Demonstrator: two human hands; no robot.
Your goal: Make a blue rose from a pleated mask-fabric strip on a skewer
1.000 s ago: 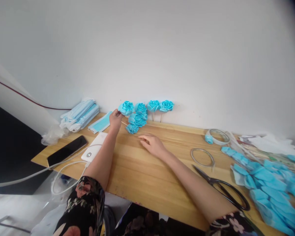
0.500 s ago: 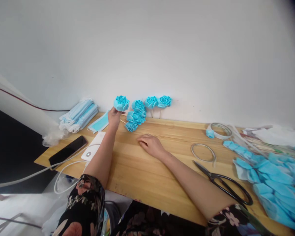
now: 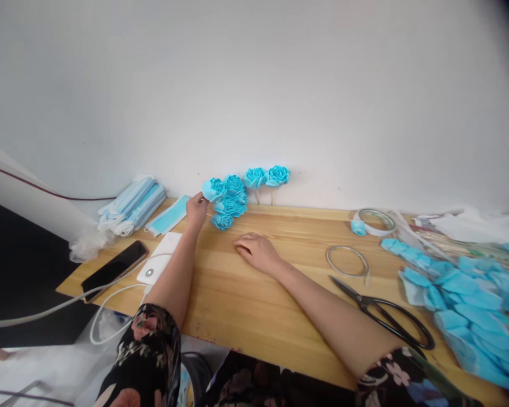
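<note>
My left hand [image 3: 197, 210] is closed just below the head of a blue fabric flower [image 3: 214, 190], whose stem is mostly hidden by the fingers. That flower touches a cluster of similar blue flowers [image 3: 233, 200] at the back of the table. Two more blue flowers [image 3: 266, 177] lean on the wall to the right, their thin stems showing. My right hand [image 3: 257, 251] rests on the wooden table, fingers curled loosely inward; whether anything is under them is hidden.
Left of me lie a stack of face masks [image 3: 133, 204], a single mask [image 3: 168, 216], a phone [image 3: 115, 268] and a white power bank [image 3: 159, 260] with a cable. On the right are black scissors [image 3: 382, 314], a wire loop [image 3: 346, 261], a tape roll [image 3: 375, 221] and blue fabric pieces [image 3: 470, 305].
My left hand has lowered the flower and tilted it rightward, from standing apart to touching the cluster. My right hand has stayed on the table. The view has shifted slightly.
</note>
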